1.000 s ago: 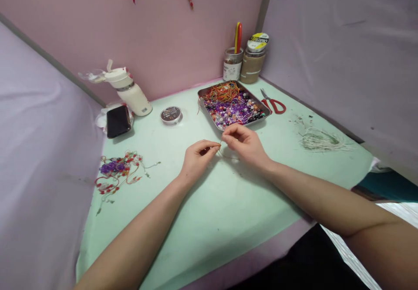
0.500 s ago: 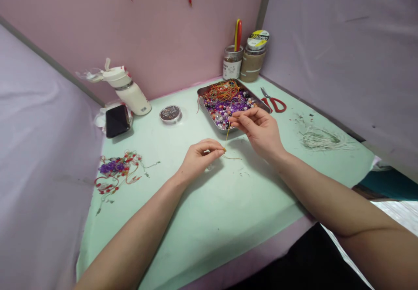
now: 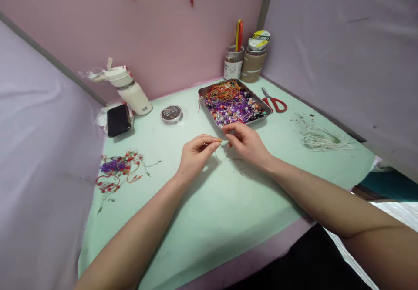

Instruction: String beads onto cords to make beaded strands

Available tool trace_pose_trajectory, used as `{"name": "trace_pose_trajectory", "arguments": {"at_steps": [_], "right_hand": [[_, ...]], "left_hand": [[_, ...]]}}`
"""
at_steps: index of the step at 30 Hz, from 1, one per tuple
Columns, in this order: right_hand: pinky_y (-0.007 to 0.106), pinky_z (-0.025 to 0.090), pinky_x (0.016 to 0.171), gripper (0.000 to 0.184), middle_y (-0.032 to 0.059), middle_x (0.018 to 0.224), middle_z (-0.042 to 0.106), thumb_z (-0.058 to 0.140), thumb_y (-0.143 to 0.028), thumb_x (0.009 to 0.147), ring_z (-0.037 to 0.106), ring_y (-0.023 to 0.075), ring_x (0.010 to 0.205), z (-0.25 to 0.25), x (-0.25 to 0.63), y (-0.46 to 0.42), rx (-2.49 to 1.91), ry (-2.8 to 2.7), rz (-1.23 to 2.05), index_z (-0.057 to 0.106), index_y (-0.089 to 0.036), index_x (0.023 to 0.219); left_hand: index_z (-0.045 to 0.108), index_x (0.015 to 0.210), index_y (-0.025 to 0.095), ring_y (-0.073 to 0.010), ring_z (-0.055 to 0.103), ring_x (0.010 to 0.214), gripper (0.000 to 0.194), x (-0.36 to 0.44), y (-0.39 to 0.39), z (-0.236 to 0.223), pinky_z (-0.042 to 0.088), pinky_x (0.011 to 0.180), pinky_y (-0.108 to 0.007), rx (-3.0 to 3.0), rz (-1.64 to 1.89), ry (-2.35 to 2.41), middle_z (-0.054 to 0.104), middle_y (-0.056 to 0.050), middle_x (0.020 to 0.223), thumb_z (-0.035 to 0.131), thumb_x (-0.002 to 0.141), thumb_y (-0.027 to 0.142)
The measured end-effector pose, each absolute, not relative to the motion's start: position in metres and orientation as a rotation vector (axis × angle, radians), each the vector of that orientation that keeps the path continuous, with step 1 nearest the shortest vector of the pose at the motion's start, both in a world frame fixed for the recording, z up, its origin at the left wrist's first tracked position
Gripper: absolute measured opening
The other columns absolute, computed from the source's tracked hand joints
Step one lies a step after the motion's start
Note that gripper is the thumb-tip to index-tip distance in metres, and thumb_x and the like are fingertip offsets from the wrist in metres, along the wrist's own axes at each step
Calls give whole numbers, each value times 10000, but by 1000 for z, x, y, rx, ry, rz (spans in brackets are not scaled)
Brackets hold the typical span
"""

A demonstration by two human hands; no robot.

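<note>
My left hand point(image 3: 198, 153) is closed, with thumb and forefinger pinching a thin yellow-orange cord point(image 3: 220, 140) above the table. Thin strands of the cord hang below the fingertips, curving over the green cloth. Close by on the right, my right hand point(image 3: 246, 144) has its fingers curled in toward the same spot. Whatever its fingertips hold is hidden or too small to make out. Just behind the hands stands a metal tray point(image 3: 211, 119) of purple, white, orange and dark beads point(image 3: 230, 109), with a tangle of orange and green cords point(image 3: 225, 90) at its back.
Red-handled scissors point(image 3: 277, 105) lie right of the tray, near a bundle of white cords point(image 3: 321, 139). Two jars point(image 3: 233, 65) stand behind. Leftward are a round clear case point(image 3: 171, 113), a white bottle point(image 3: 135, 98), a phone point(image 3: 118, 120) and beaded strings point(image 3: 114, 166).
My right hand has come down and toward my left hand, away from the tray's front edge. The cord stretched between the hands is no longer seen taut. My left hand keeps its pinch.
</note>
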State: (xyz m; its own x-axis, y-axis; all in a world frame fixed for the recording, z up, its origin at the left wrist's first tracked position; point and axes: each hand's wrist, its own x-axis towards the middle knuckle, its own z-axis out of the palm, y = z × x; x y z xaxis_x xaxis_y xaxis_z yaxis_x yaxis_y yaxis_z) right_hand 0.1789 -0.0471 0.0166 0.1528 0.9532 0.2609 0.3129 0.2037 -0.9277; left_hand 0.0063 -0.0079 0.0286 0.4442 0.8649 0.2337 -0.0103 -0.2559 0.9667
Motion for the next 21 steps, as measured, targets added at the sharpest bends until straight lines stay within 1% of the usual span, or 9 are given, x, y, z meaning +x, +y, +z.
{"name": "trace_pose_trajectory", "arguments": {"at_steps": [2, 6, 8, 10, 12, 14, 15, 18, 21], "right_hand": [[352, 498, 794, 145, 42, 952, 639, 531, -231, 870, 617, 154, 777, 18, 178, -48, -1274, -1360, 666, 635, -218, 970], [343, 507, 846, 120, 23, 965, 623, 540, -241, 847, 617, 155, 908, 22, 170, -48, -1100, -1140, 1022, 597, -231, 953], [320, 522, 797, 129, 13, 975, 610, 551, -255, 828, 613, 146, 897, 23, 166, -48, -1045, -1027, 1214, 576, -238, 953], [284, 511, 671, 143, 5, 921, 603, 550, -278, 824, 608, 133, 785, 23, 164, -48, -1053, -967, 1367, 550, -238, 962], [245, 428, 530, 144, -16, 793, 584, 537, -298, 834, 542, 106, 608, 22, 165, -48, -1112, -985, 1434, 530, -230, 961], [233, 341, 482, 136, -45, 677, 531, 539, -303, 838, 446, 89, 519, 22, 167, -48, -1203, -1077, 1361, 530, -221, 947], [234, 328, 490, 132, -52, 651, 510, 550, -302, 835, 423, 87, 519, 22, 168, -48, -1241, -1132, 1280, 537, -217, 935], [246, 356, 564, 125, -46, 671, 504, 599, -291, 809, 452, 99, 599, 20, 171, -48, -1288, -1267, 1032, 557, -204, 887], [257, 370, 599, 104, -30, 704, 527, 602, -281, 808, 472, 111, 643, 17, 171, -47, -1292, -1331, 912, 564, -196, 852]], "left_hand": [[757, 807, 198, -162, 644, 809, 129, 6, -5, 25, 493, 744, -277, 1582, 991, 814, 731, -52, 849, 728, 756, 312], [769, 826, 206, -177, 659, 854, 120, 7, -5, 22, 497, 814, -301, 1563, 958, 845, 745, -54, 893, 730, 746, 286], [773, 830, 207, -181, 661, 868, 117, 7, -6, 21, 494, 833, -306, 1552, 955, 856, 747, -53, 897, 725, 745, 271], [775, 825, 205, -179, 662, 855, 117, 7, -6, 20, 494, 825, -302, 1539, 953, 878, 747, -51, 880, 725, 741, 269], [776, 820, 204, -174, 660, 833, 123, 7, -6, 19, 494, 806, -295, 1522, 947, 910, 746, -47, 867, 730, 731, 274], [778, 820, 202, -168, 655, 810, 137, 8, -5, 18, 493, 786, -289, 1498, 937, 949, 747, -46, 861, 739, 716, 283], [778, 821, 200, -166, 651, 794, 146, 8, -5, 17, 493, 773, -288, 1487, 930, 966, 747, -46, 857, 743, 709, 287], [780, 839, 196, -150, 629, 729, 164, 9, -4, 15, 491, 727, -281, 1486, 907, 988, 745, -45, 848, 729, 711, 286], [779, 870, 200, -140, 618, 724, 171, 10, -5, 14, 486, 718, -272, 1529, 904, 973, 745, -42, 870, 678, 751, 270]]}}
